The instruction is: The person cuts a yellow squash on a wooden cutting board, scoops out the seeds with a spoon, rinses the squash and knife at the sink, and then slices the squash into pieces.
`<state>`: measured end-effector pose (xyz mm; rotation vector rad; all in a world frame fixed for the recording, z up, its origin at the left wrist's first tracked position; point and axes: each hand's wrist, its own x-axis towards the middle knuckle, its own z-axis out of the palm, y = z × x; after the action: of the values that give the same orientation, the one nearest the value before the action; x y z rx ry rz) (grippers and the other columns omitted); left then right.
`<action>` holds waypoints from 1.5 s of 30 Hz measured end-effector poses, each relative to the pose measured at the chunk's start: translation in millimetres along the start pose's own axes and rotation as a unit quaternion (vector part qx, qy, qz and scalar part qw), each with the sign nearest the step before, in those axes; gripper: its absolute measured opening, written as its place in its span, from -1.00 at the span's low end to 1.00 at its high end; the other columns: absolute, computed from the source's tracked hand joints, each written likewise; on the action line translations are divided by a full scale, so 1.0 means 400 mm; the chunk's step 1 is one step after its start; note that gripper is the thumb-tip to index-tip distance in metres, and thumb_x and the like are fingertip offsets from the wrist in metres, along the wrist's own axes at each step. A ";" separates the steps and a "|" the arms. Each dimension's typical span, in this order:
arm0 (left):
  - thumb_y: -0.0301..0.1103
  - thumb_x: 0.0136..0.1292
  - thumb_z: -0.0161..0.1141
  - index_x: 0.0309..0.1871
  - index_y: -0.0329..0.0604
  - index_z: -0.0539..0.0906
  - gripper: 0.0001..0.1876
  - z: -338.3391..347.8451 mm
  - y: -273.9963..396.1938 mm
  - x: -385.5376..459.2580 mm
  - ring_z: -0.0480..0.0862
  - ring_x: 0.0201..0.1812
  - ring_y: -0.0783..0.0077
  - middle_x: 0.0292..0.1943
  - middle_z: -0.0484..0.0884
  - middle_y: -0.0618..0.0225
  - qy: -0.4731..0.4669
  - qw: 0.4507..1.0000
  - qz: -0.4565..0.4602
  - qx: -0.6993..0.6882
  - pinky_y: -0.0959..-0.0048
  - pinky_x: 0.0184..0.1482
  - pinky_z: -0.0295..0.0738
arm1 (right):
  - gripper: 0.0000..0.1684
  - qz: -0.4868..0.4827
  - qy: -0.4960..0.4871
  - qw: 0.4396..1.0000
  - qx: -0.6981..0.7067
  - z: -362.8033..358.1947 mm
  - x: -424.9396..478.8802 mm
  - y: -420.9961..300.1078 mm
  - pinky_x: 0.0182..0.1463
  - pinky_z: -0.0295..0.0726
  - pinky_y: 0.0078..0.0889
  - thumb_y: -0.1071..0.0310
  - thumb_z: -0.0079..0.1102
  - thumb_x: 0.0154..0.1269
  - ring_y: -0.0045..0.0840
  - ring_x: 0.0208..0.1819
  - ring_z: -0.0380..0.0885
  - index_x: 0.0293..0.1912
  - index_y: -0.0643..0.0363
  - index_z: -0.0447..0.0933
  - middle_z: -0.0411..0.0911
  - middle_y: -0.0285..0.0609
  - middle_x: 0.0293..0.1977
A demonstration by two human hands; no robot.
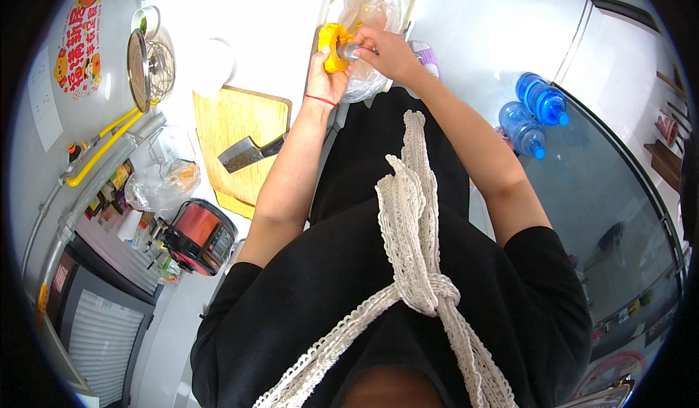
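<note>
My left hand [329,83] grips a yellow-orange piece of pumpkin [329,39], its hollowed side turned to the right. A metal spoon [347,52] is in my right hand [390,53], with its bowl against the pumpkin's hollow; its exact contact is partly hidden by my fingers. Beneath both hands is a bin lined with a clear plastic bag [366,90], and some yellowish scraps show inside it. To the left, a cleaver [240,155] lies flat on a wooden cutting board [246,113], its dark handle partly behind my left forearm.
Beyond the board stands a white round dish [212,69]. A glass lid [138,72] leans near a wire rack [163,69] by the wall. A red-and-black cooker [202,233] sits on the counter. Two blue water jugs [540,99] lie at right; a purple-labelled container [428,58] stands beside the bin.
</note>
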<state>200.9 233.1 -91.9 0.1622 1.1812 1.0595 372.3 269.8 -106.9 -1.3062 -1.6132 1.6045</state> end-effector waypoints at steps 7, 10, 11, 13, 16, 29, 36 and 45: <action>0.03 0.18 0.27 0.33 0.01 0.40 -0.33 -0.006 0.007 0.001 0.44 0.21 0.30 0.22 0.44 0.29 0.015 1.000 -0.017 0.014 0.26 0.18 0.45 | -0.77 -0.174 0.086 0.947 -0.256 -0.002 0.016 0.016 -0.09 0.55 -0.20 0.22 0.34 0.19 -0.28 -0.20 0.62 -0.17 -0.02 0.55 0.62 -0.24 -0.37; 0.04 0.20 0.25 0.32 0.00 0.40 -0.35 -0.006 0.014 0.006 0.45 0.19 0.28 0.20 0.44 0.26 0.038 0.999 -0.033 -0.005 0.25 0.15 0.47 | -0.77 -0.209 0.100 0.929 -0.289 -0.005 0.014 0.009 -0.08 0.54 -0.23 0.21 0.33 0.18 -0.32 -0.18 0.61 -0.17 -0.05 0.55 0.61 -0.29 -0.38; 0.05 0.21 0.24 0.32 -0.01 0.40 -0.35 -0.006 0.014 0.005 0.46 0.18 0.27 0.20 0.44 0.24 0.039 0.999 -0.034 -0.002 0.25 0.15 0.47 | -0.77 -0.212 0.104 0.927 -0.293 -0.006 0.010 0.006 -0.08 0.53 -0.24 0.20 0.33 0.18 -0.33 -0.17 0.60 -0.17 -0.05 0.55 0.61 -0.30 -0.38; 0.06 0.22 0.23 0.31 -0.01 0.40 -0.35 -0.004 0.017 0.004 0.48 0.15 0.27 0.19 0.45 0.22 0.044 0.998 -0.039 0.005 0.26 0.13 0.48 | -0.77 -0.224 0.087 0.930 -0.277 -0.004 0.004 0.004 -0.08 0.53 -0.24 0.19 0.33 0.18 -0.34 -0.17 0.60 -0.17 -0.06 0.55 0.60 -0.31 -0.38; 0.09 0.24 0.21 0.31 -0.02 0.40 -0.36 0.003 0.019 0.000 0.50 0.10 0.26 0.17 0.47 0.21 0.047 0.997 -0.054 0.012 0.26 0.10 0.49 | -0.77 -0.211 0.074 0.931 -0.288 -0.009 0.009 0.017 -0.07 0.51 -0.24 0.18 0.32 0.20 -0.35 -0.15 0.59 -0.15 -0.08 0.55 0.60 -0.33 -0.36; 0.20 0.24 0.14 0.28 -0.01 0.41 -0.34 0.026 0.052 0.016 0.49 0.02 0.19 0.16 0.44 0.11 0.089 0.984 -0.150 -0.030 0.29 0.00 0.55 | -0.80 -0.226 0.104 0.947 -0.204 -0.007 0.034 0.070 -0.02 0.48 -0.17 0.26 0.28 0.23 -0.30 -0.12 0.58 -0.12 -0.07 0.58 0.60 -0.28 -0.32; 0.25 0.23 0.12 0.25 0.05 0.44 -0.35 0.018 0.058 0.012 0.48 0.01 0.13 0.15 0.42 0.10 0.083 0.983 -0.164 -0.025 0.24 -0.03 0.57 | -0.77 -0.217 0.072 0.951 -0.209 -0.014 0.023 0.083 -0.08 0.50 -0.13 0.29 0.32 0.21 -0.27 -0.13 0.58 -0.11 -0.05 0.57 0.60 -0.26 -0.31; 0.26 0.22 0.14 0.21 0.05 0.46 -0.37 0.029 0.069 0.022 0.48 0.00 0.10 0.14 0.42 0.10 0.082 0.978 -0.191 -0.028 0.21 -0.05 0.57 | -0.78 -0.221 0.078 0.961 -0.148 -0.013 0.033 0.111 -0.05 0.46 -0.12 0.31 0.31 0.22 -0.27 -0.11 0.57 -0.11 -0.05 0.56 0.60 -0.28 -0.27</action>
<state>194.2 259.3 -76.2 -0.1946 1.2667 0.7747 383.3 276.4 -151.6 -1.0737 -1.9281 0.9980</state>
